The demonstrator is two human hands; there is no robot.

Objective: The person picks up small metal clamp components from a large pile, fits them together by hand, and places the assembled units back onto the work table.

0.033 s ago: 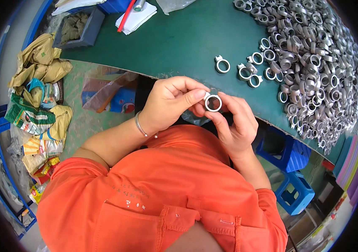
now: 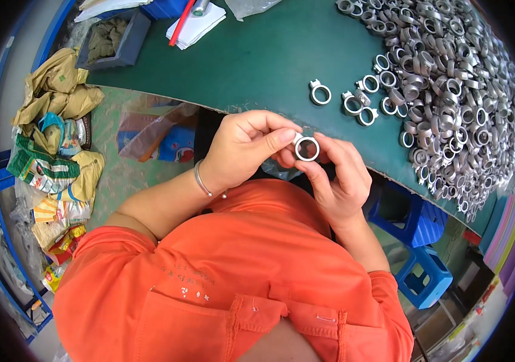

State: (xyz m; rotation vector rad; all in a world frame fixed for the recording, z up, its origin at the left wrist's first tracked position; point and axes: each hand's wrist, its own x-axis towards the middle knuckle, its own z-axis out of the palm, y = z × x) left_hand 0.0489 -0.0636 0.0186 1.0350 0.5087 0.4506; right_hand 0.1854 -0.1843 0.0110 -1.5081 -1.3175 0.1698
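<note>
A grey metal ring clamp (image 2: 307, 159) with a small lug is held between both hands, just off the table's near edge. My left hand (image 2: 239, 148) pinches it at the lug side with thumb and fingers. From the other side, my right hand (image 2: 343, 178) grips its rim between thumb and fingers. The ring's round opening faces up toward me. Beyond the hands, a single ring clamp (image 2: 320, 93) lies on the green table (image 2: 257, 66), and several more, such as this ring clamp (image 2: 366, 116), lie near the pile.
A large pile of ring clamps (image 2: 450, 90) covers the table's right side. At the back left are a grey bin (image 2: 127, 51), white papers (image 2: 200, 27) and a red stick (image 2: 182, 23). Blue stools (image 2: 424, 280) stand below right; crumpled bags (image 2: 46, 163) lie at left.
</note>
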